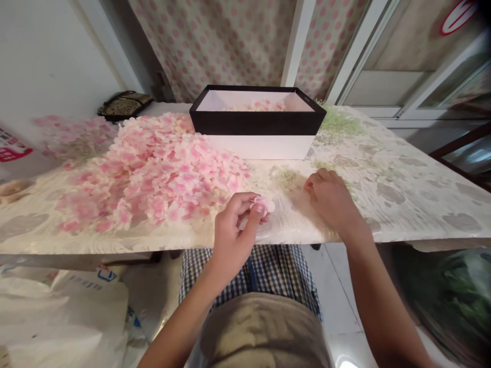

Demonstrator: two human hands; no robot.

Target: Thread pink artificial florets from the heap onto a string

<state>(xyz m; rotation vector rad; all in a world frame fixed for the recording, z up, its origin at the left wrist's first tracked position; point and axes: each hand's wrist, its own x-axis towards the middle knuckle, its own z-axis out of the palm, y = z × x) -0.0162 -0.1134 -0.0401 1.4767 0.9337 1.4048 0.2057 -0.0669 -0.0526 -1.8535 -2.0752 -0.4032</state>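
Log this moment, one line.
left hand: holds pale-pink blossom; right hand: beside pale-green wispy sprigs; black-rimmed white rectangular box: beyond hands

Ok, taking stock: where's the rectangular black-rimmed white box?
Upper centre in the head view, the box stands between a pale-pink blossom heap, left, and wispy green sprigs, right.

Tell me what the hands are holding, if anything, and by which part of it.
The left hand pinches a pale pink blossom by its side nearest the palm. Whether the right hand holds anything cannot be told.
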